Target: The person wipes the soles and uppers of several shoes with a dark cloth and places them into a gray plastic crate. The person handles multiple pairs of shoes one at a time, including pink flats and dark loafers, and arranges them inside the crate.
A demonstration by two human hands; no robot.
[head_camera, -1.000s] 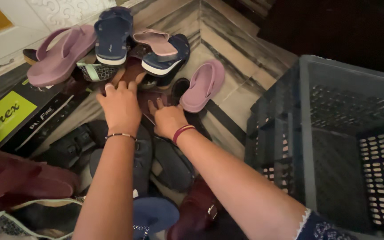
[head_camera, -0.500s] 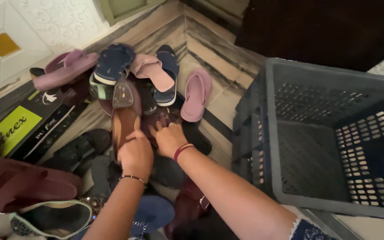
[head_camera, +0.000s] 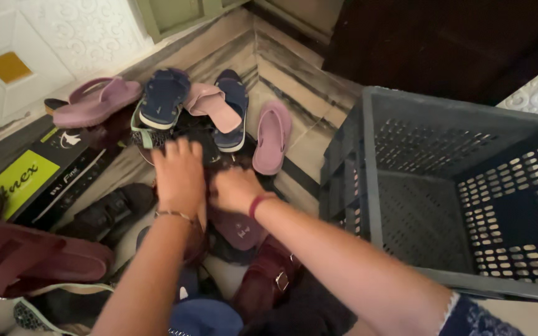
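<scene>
Both hands are down in the middle of a heap of footwear on the striped stone floor [head_camera: 309,146]. The left hand [head_camera: 180,176], a thin bangle at its wrist, lies palm down with fingers spread over a dark shoe [head_camera: 203,146] at the centre of the heap; whether it grips anything I cannot tell. The right hand [head_camera: 235,190], a red band at its wrist, is curled beside it, touching it, over a maroon sandal [head_camera: 239,227] whose sole shows just under the wrist (the hold itself is hidden). Toward the far corner of the floor lie a navy slipper [head_camera: 163,99], a second navy slipper [head_camera: 235,109] with a pink slipper [head_camera: 210,106] across it, and a mauve slipper [head_camera: 273,137] alone at the heap's right edge. Another mauve slipper [head_camera: 94,102] rests at the left edge above a black and green shoebox [head_camera: 38,177]. A grey slotted crate [head_camera: 368,180] stands open near the right arm, with a strip of bare floor between it and the heap.
</scene>
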